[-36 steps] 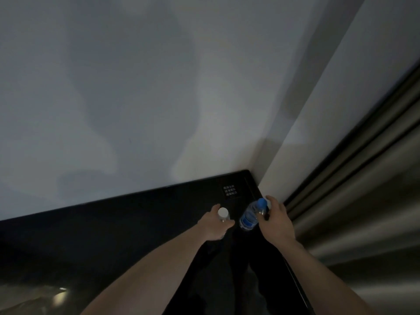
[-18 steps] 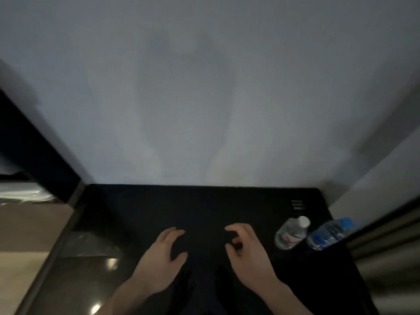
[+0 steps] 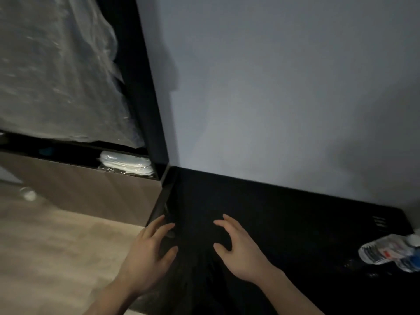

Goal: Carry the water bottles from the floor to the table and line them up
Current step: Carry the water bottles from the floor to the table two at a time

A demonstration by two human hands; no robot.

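Both hands, left hand (image 3: 148, 251) and right hand (image 3: 238, 248), are held loose and empty; a blurred floor bottle (image 3: 28, 193) is seen far left of the table (image 3: 284, 214), nearer the left hand.

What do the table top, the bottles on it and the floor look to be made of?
Table top: black, glossy, likely lacquered board or stone; it faintly mirrors the bottles. Bottles: clear thin plastic, ribbed, see-through walls, printed labels. Floor: pale matte wood-look planks, probably laminate; blur hides the grain.
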